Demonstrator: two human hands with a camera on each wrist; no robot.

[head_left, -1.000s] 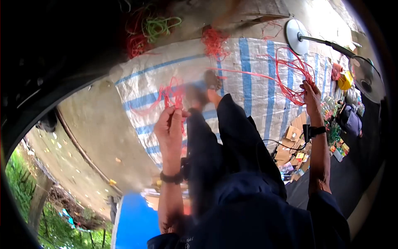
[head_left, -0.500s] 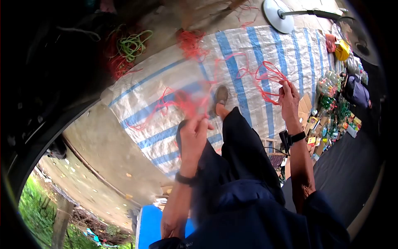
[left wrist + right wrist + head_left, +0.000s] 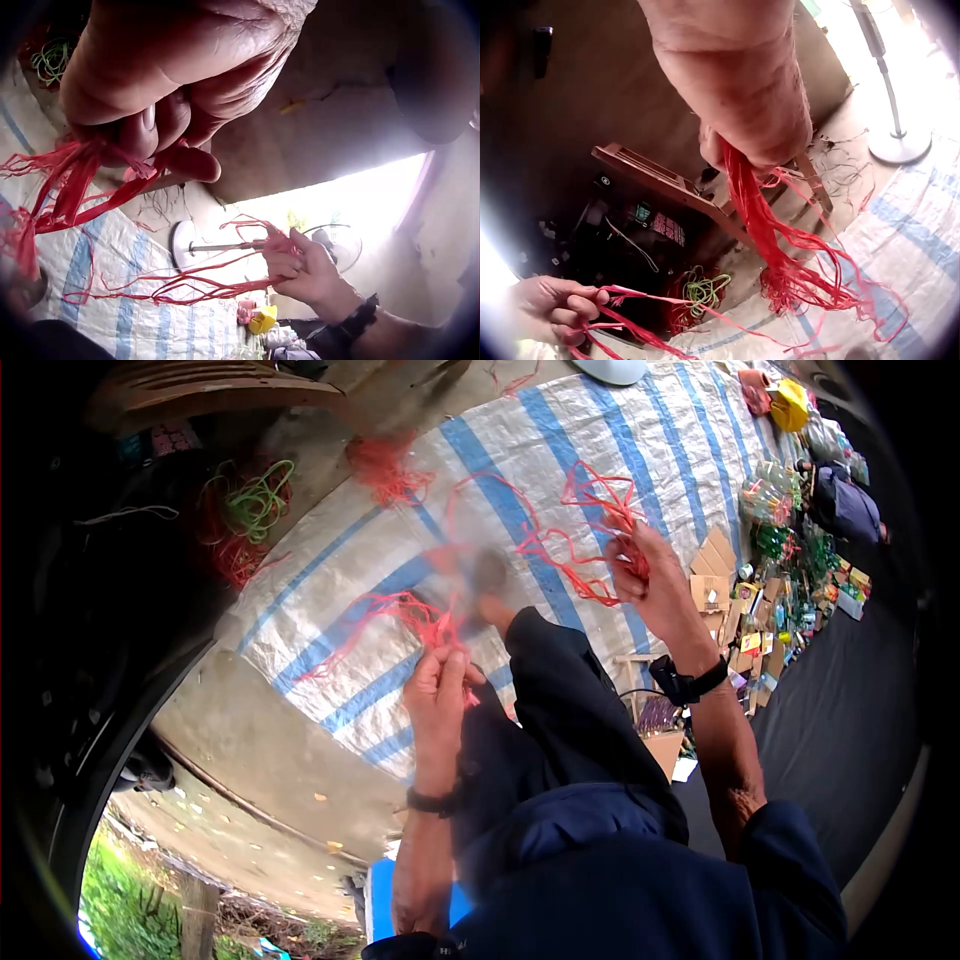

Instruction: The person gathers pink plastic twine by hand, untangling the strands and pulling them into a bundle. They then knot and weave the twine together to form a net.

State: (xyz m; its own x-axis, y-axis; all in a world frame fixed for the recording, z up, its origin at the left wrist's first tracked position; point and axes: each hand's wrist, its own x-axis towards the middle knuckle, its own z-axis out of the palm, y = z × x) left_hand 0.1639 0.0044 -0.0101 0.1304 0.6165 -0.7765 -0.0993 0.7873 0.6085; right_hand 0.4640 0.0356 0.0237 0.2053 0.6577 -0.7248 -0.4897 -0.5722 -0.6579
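Note:
My left hand (image 3: 436,695) pinches a tangle of red plastic twine (image 3: 71,191) between thumb and fingers, in front of my lap. Frayed ends of it spread out past the fingertips. Higher and to the right, my right hand (image 3: 655,585) grips a looped bundle of red plastic twine (image 3: 754,210), which hangs from the fist in the right wrist view. Thin pink-red strands (image 3: 187,289) run across the space between both hands. In the head view, loose loops trail left from the right hand over the striped sheet (image 3: 520,445).
Another red twine heap (image 3: 385,470) lies at the sheet's far edge, with a green twine coil (image 3: 258,500) left of it. Flattened cardboard (image 3: 710,575) and plastic bottles (image 3: 770,500) are piled on the right. A fan base (image 3: 900,146) and wooden chair (image 3: 667,180) stand beyond.
My right hand has come down and left, nearer the left hand, still gripping its bundle. The strand once stretched taut now hangs in loose loops. The head view has shifted too.

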